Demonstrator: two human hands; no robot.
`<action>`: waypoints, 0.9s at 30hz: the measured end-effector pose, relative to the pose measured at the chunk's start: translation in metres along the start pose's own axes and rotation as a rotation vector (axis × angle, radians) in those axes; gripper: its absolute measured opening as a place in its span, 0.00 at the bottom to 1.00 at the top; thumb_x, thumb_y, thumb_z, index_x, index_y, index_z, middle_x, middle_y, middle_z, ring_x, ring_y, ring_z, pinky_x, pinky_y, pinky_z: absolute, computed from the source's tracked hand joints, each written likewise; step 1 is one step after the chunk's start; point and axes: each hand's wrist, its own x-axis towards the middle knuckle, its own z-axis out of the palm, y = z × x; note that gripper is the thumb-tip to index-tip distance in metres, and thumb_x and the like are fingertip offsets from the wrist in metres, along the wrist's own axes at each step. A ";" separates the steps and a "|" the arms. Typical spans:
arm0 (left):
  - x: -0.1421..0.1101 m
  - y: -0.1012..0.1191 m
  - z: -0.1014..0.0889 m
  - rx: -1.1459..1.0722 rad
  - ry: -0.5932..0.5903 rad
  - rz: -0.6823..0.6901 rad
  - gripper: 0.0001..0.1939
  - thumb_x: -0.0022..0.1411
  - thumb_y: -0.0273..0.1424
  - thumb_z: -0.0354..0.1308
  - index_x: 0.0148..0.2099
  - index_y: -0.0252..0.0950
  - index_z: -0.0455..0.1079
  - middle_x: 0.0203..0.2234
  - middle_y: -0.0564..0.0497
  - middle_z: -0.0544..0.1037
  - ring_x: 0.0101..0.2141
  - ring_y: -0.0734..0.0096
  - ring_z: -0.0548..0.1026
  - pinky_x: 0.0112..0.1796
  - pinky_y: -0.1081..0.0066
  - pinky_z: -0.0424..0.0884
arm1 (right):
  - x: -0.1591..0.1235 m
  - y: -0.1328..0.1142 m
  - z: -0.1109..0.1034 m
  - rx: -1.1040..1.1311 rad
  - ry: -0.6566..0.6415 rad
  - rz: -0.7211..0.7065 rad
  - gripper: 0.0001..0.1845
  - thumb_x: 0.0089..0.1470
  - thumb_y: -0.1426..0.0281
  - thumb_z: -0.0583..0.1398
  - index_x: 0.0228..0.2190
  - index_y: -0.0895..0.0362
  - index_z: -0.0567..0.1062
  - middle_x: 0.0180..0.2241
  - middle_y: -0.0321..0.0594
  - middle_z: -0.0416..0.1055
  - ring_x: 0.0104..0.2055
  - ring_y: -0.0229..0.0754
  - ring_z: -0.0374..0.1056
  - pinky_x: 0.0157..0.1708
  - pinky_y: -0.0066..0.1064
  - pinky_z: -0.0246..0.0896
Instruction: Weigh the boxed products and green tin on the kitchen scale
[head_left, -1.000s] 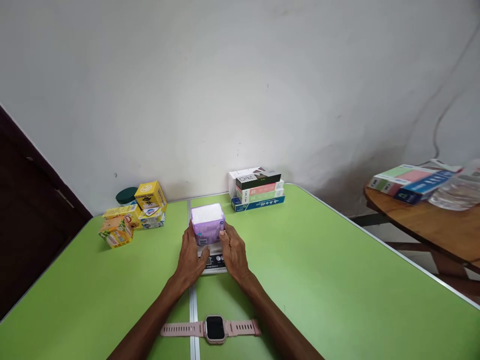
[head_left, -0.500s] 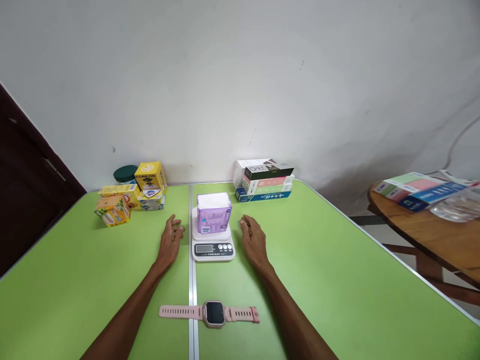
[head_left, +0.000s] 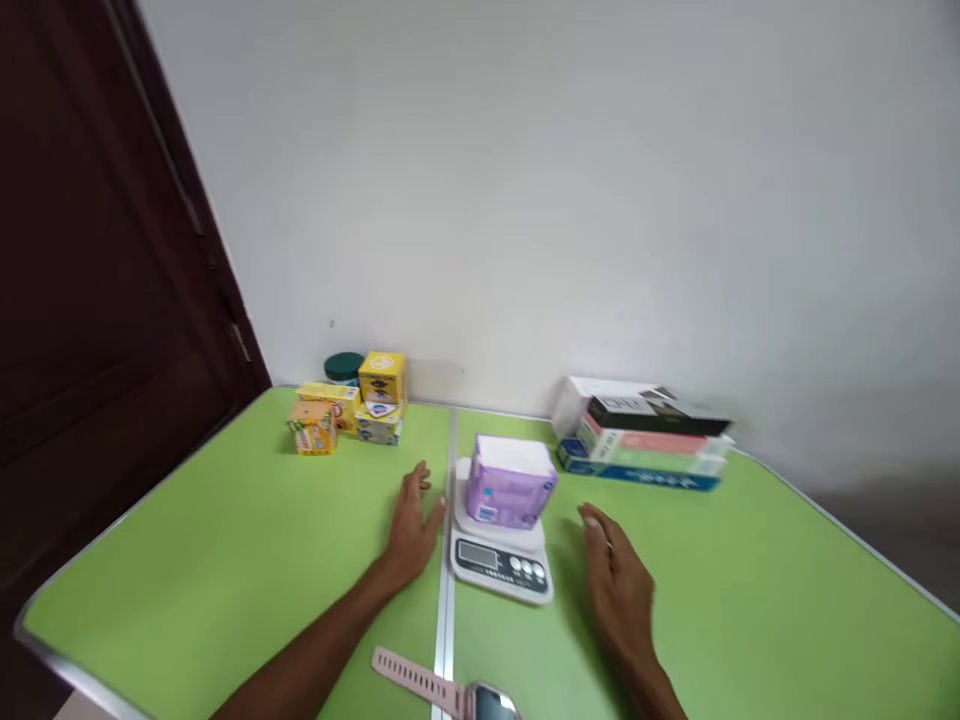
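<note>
A white digital kitchen scale point(head_left: 501, 562) sits on the green table, with a purple soft pack point(head_left: 511, 485) resting on its platform. Just left of the scale is my left hand point(head_left: 412, 527), empty, thumb apart from its fingers. My right hand point(head_left: 618, 578) lies off to the scale's right, loosely curved and holding nothing, with a ring on one finger. Neither hand touches the pack. Nearer to me, a pink-strapped smartwatch point(head_left: 491, 703) lies on the table, partly cut off by the lower edge of the view. The scale's display is too blurred to read.
Several small yellow boxes point(head_left: 382, 378) and a green-lidded jar point(head_left: 343, 368) are grouped at the back left. Stacked long boxes point(head_left: 649, 445) stand at the back right against the wall. A metal seam point(head_left: 448, 620) divides the green tabletop point(head_left: 262, 540). A dark door is at far left.
My view has turned left and tilted, so the table appears shifted right and the side table is gone from sight. Both hands stay beside the scale; the left thumb is spread wider.
</note>
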 end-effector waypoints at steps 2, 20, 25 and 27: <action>-0.006 0.012 0.006 0.079 -0.001 0.118 0.31 0.71 0.40 0.51 0.72 0.37 0.53 0.63 0.36 0.67 0.63 0.52 0.66 0.64 0.46 0.60 | -0.002 -0.009 0.001 0.009 -0.010 -0.036 0.36 0.64 0.44 0.50 0.55 0.58 0.77 0.58 0.54 0.74 0.61 0.61 0.68 0.61 0.53 0.61; 0.012 0.026 -0.035 0.030 0.185 0.137 0.34 0.69 0.43 0.55 0.71 0.36 0.52 0.59 0.35 0.67 0.59 0.51 0.67 0.60 0.50 0.65 | -0.035 -0.110 0.112 0.148 -0.285 -0.207 0.33 0.65 0.47 0.53 0.59 0.56 0.71 0.59 0.54 0.72 0.61 0.58 0.67 0.60 0.51 0.62; 0.042 -0.049 -0.087 0.135 0.373 -0.028 0.33 0.65 0.47 0.56 0.66 0.33 0.60 0.58 0.33 0.70 0.60 0.47 0.69 0.60 0.46 0.65 | -0.053 -0.119 0.214 0.273 -0.448 -0.204 0.33 0.67 0.50 0.52 0.63 0.57 0.68 0.62 0.53 0.69 0.64 0.54 0.66 0.64 0.51 0.59; 0.051 -0.073 -0.101 0.159 0.381 -0.066 0.34 0.63 0.47 0.56 0.64 0.31 0.62 0.58 0.31 0.71 0.60 0.44 0.69 0.61 0.45 0.64 | -0.058 -0.113 0.245 0.260 -0.450 -0.199 0.35 0.67 0.49 0.51 0.65 0.57 0.66 0.64 0.54 0.67 0.67 0.56 0.62 0.67 0.54 0.54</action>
